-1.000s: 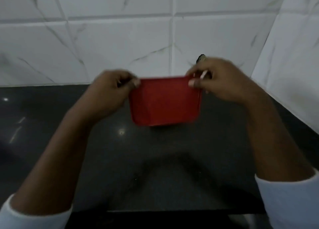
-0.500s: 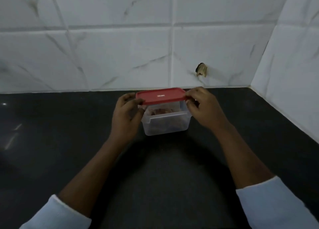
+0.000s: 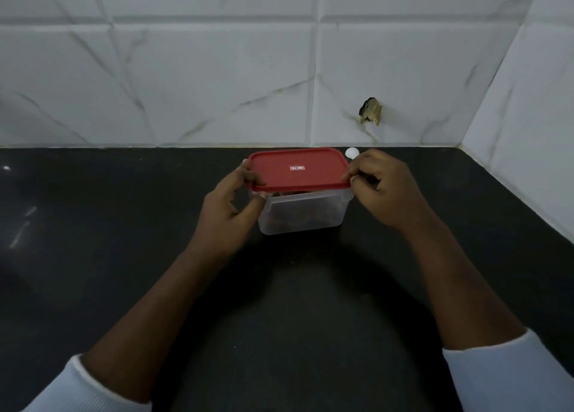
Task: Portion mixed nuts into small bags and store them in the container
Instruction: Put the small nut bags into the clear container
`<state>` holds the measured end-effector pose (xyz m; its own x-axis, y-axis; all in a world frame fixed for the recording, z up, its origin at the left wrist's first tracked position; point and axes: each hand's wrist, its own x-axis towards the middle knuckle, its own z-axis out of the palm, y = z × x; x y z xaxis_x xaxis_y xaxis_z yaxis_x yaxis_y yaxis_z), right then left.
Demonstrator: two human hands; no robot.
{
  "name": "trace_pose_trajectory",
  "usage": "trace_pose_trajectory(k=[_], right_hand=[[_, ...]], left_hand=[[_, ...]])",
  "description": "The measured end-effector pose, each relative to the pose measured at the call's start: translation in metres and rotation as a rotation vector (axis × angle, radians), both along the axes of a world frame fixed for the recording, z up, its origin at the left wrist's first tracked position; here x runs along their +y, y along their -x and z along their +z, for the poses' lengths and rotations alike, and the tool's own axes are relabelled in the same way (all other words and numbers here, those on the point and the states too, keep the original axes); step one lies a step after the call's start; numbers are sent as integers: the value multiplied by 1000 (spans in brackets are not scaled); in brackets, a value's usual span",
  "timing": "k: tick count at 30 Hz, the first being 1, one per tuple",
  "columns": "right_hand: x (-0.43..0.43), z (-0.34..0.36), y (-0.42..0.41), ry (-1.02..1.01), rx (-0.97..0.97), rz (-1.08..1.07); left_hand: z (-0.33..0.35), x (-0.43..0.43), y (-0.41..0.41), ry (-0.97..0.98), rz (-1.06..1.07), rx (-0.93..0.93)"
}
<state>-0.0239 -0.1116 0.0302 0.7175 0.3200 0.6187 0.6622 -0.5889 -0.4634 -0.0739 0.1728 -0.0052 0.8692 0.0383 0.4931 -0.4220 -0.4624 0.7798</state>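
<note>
— What fills most of the view?
— A white marbled tile wall [image 3: 217, 70] at twelve o'clock, turning a corner at two o'clock, and below it a black counter [image 3: 93, 256] running down to six o'clock

— And the task's own thing?
— The clear container [image 3: 304, 212] stands upright on the counter, about mid-view and near the wall. Its red lid [image 3: 298, 169] lies flat on top. Something brownish shows dimly through the side, too dark to name

— The hands?
— Both forearms come up from white sleeves [image 3: 503, 377] at five and seven o'clock. The left hand [image 3: 230, 206] is at the container's nine o'clock, its fingers [image 3: 253, 175] curled over the lid's edge with the thumb tucked under the rim, so it grasps the lid. The right hand [image 3: 382, 191] is at three o'clock, fingers bent, pinching the lid's corner there

— Anything smaller?
— A chipped hole [image 3: 370, 111] in the tile at one o'clock from the container, and a small white round thing [image 3: 352, 153] on the counter just behind the lid's far right corner; I cannot tell what it is
</note>
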Motion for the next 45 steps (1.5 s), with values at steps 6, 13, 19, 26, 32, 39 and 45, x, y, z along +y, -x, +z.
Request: trace_pose_trajectory(k=[6,13,19,26,32,39,45], right_hand=[[-2,-2,3,2,-7,17],[0,-2,4,25,4,24],[1,-1,5,27,17,9],[3,0,7,6,7,-10],[2,1,8,-17,-2,-30],[1,0,7,-22,14,-34],[1,-2,6,-30,11,-28]], left_hand=[[-5,8,-5,5,-57,-31],[1,12,-6,-86,-49,-129],[1,14,-7,-157,-41,-99],[2,12,-5,-145,-41,-114],[3,11,-4,-176,-12,-111],[8,8,0,-190,-21,-105],[7,8,-1,-229,-4,-104]])
